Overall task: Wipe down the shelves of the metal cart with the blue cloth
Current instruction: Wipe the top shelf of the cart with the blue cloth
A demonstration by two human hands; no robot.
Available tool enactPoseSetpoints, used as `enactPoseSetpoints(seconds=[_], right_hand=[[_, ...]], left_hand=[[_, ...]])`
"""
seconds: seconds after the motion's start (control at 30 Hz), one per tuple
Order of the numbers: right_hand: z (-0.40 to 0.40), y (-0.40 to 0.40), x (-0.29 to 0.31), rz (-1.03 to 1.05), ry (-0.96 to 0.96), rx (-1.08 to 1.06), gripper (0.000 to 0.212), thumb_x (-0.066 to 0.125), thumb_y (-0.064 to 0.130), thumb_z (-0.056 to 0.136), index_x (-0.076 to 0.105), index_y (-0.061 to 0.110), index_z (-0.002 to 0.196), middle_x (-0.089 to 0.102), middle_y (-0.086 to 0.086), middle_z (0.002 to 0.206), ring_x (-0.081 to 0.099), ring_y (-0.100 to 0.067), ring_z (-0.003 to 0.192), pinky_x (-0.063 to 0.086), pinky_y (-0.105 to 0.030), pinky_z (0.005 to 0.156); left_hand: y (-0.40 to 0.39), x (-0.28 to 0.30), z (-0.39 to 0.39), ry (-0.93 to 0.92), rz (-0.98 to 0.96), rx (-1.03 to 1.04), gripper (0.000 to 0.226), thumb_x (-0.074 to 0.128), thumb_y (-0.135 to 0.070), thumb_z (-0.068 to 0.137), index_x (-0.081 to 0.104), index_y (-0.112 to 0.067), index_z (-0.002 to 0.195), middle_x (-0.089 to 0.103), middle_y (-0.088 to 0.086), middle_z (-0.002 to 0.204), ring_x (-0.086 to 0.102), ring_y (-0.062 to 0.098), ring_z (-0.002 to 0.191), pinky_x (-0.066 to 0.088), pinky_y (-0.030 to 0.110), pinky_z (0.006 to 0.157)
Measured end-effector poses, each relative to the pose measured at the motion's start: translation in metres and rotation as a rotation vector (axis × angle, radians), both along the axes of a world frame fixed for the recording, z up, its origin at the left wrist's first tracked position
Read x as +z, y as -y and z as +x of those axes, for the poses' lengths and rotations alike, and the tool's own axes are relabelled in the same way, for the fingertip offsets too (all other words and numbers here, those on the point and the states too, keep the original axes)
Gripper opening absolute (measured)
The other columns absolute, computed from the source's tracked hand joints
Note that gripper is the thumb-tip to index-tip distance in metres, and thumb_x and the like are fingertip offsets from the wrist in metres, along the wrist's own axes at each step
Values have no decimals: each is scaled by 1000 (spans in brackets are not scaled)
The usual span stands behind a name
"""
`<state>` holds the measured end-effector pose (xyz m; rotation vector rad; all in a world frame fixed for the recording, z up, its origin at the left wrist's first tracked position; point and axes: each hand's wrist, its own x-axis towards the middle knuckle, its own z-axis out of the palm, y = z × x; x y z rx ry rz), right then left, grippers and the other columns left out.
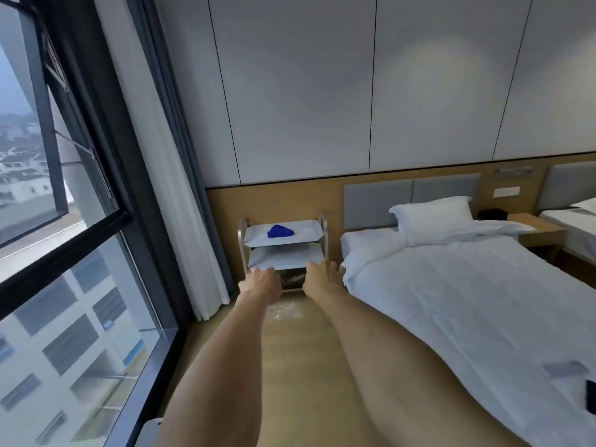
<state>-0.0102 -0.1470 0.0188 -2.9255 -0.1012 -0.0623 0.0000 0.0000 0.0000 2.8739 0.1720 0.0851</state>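
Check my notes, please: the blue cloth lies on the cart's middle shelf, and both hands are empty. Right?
Not quite. The head view shows the cloth on the cart's top shelf, not the middle one. Both the left hand and right hand are indeed empty.

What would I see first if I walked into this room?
Two bare arms stretch ahead, left hand and right hand open near the metal cart at the wall. A bright blue cloth lies on its top shelf. A white bed fills the right side.

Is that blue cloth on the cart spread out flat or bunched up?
Bunched up. The blue cloth sits as a small crumpled heap on the top shelf of the metal cart, covering only a little of it.
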Motion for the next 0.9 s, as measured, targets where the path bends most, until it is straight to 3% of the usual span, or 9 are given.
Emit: enactPoseSetpoints(seconds=[0.17, 0.33, 0.43, 0.73, 0.9], right_hand=[[68, -20, -25, -12, -26, 21, 38, 56, 24, 96, 49, 19, 134, 44, -17, 139, 42, -33, 128, 34, -47, 108], [181, -26, -54, -5, -19, 2, 37, 59, 26, 95, 51, 19, 131, 47, -17, 135, 44, -31, 123, 36, -45, 105], [242, -31, -62, -11, -53, 2, 36, 58, 25, 96, 51, 19, 131, 47, -16, 134, 45, -30, 123, 37, -44, 104], [410, -67, -67, -51, -69, 19, 37, 59, 27, 95, 51, 17, 130, 48, -16, 134, 45, -31, 125, 34, -47, 107], [515, -101, -86, -79, -82, -6, 36, 61, 26, 94, 53, 18, 128, 48, -16, 136, 44, -31, 127, 33, -47, 111]], left_hand=[[-15, -26, 67, 19, 55, 8, 15, 50, -23, 95, 56, -21, 109, 61, 8, 109, 56, 23, 95, 53, 45, 86], [-21, -57, 167, 17, 39, 45, 32, 49, -24, 94, 50, -25, 126, 54, 11, 123, 54, 28, 108, 48, 48, 93], [-22, -67, 226, -26, 32, 46, 34, 50, -21, 92, 49, -23, 126, 52, 14, 127, 53, 32, 112, 48, 49, 94], [-62, -65, 390, -54, -42, 110, 46, 48, -19, 94, 42, -24, 140, 46, 13, 137, 47, 31, 123, 44, 49, 101], [-96, -87, 494, -109, -33, 100, 40, 49, -20, 92, 46, -23, 132, 50, 12, 130, 50, 31, 118, 45, 48, 100]])
